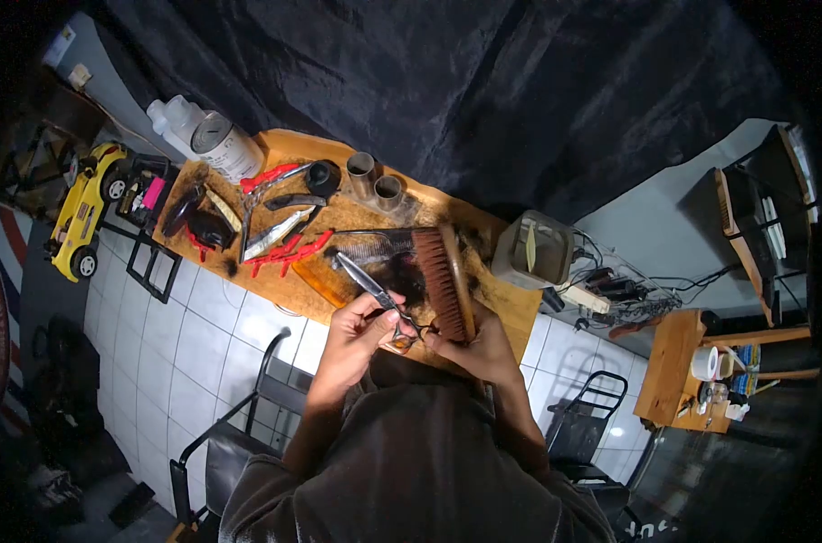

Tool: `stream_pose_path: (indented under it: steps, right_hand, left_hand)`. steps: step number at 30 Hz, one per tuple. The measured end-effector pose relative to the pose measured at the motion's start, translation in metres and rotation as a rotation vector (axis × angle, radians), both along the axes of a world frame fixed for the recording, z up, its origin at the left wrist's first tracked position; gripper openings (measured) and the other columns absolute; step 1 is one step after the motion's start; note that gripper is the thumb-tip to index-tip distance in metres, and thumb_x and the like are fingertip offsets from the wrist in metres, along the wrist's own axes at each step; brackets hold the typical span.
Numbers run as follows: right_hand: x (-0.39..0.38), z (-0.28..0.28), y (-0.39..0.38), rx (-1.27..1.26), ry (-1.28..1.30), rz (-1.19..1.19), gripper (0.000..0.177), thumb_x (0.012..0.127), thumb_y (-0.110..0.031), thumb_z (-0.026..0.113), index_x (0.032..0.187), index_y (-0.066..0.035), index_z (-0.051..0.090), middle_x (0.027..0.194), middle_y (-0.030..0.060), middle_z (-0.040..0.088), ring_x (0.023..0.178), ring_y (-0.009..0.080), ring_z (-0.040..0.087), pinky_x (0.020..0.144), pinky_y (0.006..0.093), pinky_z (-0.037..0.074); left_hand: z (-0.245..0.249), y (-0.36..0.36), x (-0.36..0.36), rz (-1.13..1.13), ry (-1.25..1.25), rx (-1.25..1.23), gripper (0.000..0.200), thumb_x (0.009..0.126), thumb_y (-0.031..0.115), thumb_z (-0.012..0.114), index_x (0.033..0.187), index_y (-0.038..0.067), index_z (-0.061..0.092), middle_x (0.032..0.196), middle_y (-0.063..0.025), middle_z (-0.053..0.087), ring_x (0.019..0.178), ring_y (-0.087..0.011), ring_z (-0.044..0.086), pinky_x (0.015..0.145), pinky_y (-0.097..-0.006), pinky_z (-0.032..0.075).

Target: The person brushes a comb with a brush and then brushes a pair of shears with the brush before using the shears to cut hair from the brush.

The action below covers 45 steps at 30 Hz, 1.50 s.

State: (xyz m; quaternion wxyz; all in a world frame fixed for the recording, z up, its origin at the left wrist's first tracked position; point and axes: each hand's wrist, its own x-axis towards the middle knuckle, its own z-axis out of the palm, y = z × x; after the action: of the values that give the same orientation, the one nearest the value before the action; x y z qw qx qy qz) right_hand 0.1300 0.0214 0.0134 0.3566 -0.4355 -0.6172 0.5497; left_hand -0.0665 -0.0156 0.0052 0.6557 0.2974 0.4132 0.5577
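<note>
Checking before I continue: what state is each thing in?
Scissors: in the left hand, blades apparently closed.
Wood-backed brush: in the right hand, bristles toward the scissors.
Metal cups: upright, uncovered.
Clear plastic container: uncovered, yellowish item inside.
Tabletop: strewn with dark debris.

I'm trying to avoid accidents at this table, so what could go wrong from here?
If the scissors slip in the left hand, the blades might nick its fingers. The brush has bristles close to the scissor handles, which could snag. The tub stands near the table's end; a bump might knock it off.
</note>
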Motion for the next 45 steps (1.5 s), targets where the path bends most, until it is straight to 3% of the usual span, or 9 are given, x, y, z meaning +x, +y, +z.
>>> stream_pose_path:
  steps: [7, 10, 12, 17, 18, 20, 33, 42, 45]
  right_hand:
    - [0.007, 0.007, 0.007, -0.204, 0.292, -0.152, 0.015, 0.079, -0.005, 0.074, 0.087, 0.000, 0.062, 0.067, 0.0026, 0.059, 0.048, 0.0067, 0.047, 0.042, 0.0221, 0.034]
    - [0.009, 0.010, 0.009, -0.316, 0.455, -0.183, 0.016, 0.081, -0.002, 0.069, 0.094, -0.001, 0.059, 0.069, 0.0062, 0.061, 0.045, 0.0063, 0.045, 0.039, 0.0216, 0.032]
    - [0.008, 0.019, 0.010, -0.389, 0.600, -0.195, 0.023, 0.082, -0.001, 0.069, 0.100, -0.001, 0.056, 0.072, 0.0078, 0.063, 0.045, 0.0060, 0.045, 0.040, 0.0208, 0.032]
    - [-0.001, 0.025, 0.017, -0.329, 0.423, -0.177, 0.032, 0.082, -0.006, 0.073, 0.106, -0.003, 0.052, 0.074, 0.0061, 0.063, 0.049, 0.0061, 0.050, 0.041, 0.0202, 0.035]
    - [-0.002, 0.025, 0.017, -0.309, 0.386, -0.166, 0.033, 0.082, -0.008, 0.075, 0.105, -0.003, 0.052, 0.074, 0.0046, 0.063, 0.050, 0.0062, 0.051, 0.041, 0.0203, 0.037]
    - [-0.002, 0.026, 0.018, -0.255, 0.322, -0.179, 0.036, 0.081, -0.010, 0.076, 0.108, -0.003, 0.053, 0.079, 0.0055, 0.063, 0.061, 0.0082, 0.056, 0.050, 0.0211, 0.042]
    - [0.051, 0.028, 0.008, 0.472, -0.363, 0.209, 0.051, 0.069, -0.034, 0.083, 0.104, -0.001, 0.066, 0.104, 0.0198, 0.067, 0.104, 0.0338, 0.064, 0.090, 0.0390, 0.049]
    - [0.037, 0.030, 0.014, 0.423, -0.488, -0.229, 0.045, 0.068, -0.025, 0.084, 0.103, 0.000, 0.068, 0.095, 0.0177, 0.067, 0.081, 0.0341, 0.066, 0.072, 0.0389, 0.052]
    - [0.043, 0.026, 0.017, 0.574, -0.350, 0.102, 0.048, 0.065, -0.022, 0.087, 0.102, 0.003, 0.067, 0.095, 0.0172, 0.068, 0.082, 0.0293, 0.066, 0.074, 0.0348, 0.051]
  left_hand:
    - [-0.011, -0.011, -0.026, -0.267, 0.008, 0.063, 0.043, 0.094, 0.024, 0.062, 0.125, -0.005, 0.054, 0.105, -0.0102, 0.062, 0.087, -0.0151, 0.061, 0.078, -0.0285, 0.051]
    - [-0.021, -0.019, -0.033, -0.455, -0.450, 0.058, 0.081, 0.089, 0.060, 0.054, 0.131, -0.009, 0.045, 0.118, -0.0160, 0.057, 0.098, -0.0215, 0.061, 0.083, -0.0333, 0.051]
    - [-0.013, -0.016, -0.034, -0.606, -0.336, 0.077, 0.125, 0.069, 0.092, 0.029, 0.136, -0.013, 0.037, 0.125, -0.0263, 0.053, 0.099, -0.0292, 0.063, 0.085, -0.0403, 0.052]
    - [-0.009, -0.014, -0.029, -0.853, -0.321, 0.031, 0.091, 0.089, 0.060, 0.052, 0.146, -0.006, 0.025, 0.132, -0.0324, 0.047, 0.106, -0.0319, 0.062, 0.089, -0.0419, 0.051]
    - [-0.001, -0.013, -0.029, -0.798, -0.457, -0.001, 0.069, 0.095, 0.024, 0.056, 0.148, -0.002, 0.020, 0.130, -0.0308, 0.050, 0.103, -0.0301, 0.064, 0.089, -0.0407, 0.051]
    - [0.009, -0.008, -0.030, -0.824, -0.241, -0.012, 0.060, 0.095, 0.006, 0.051, 0.148, -0.001, 0.023, 0.128, -0.0280, 0.053, 0.100, -0.0279, 0.065, 0.087, -0.0382, 0.053]
    - [0.003, -0.004, -0.037, -0.461, -0.041, -0.072, 0.045, 0.094, 0.002, 0.054, 0.138, 0.000, 0.043, 0.125, -0.0118, 0.056, 0.106, -0.0215, 0.062, 0.081, -0.0343, 0.057]
    - [0.013, -0.001, -0.043, -0.441, 0.062, -0.050, 0.047, 0.092, 0.001, 0.057, 0.137, 0.000, 0.046, 0.126, -0.0121, 0.058, 0.099, -0.0197, 0.063, 0.075, -0.0324, 0.058]
    - [0.012, -0.002, -0.044, -0.460, 0.045, -0.088, 0.047, 0.092, 0.001, 0.056, 0.137, 0.000, 0.045, 0.127, -0.0123, 0.058, 0.101, -0.0198, 0.063, 0.076, -0.0325, 0.058]
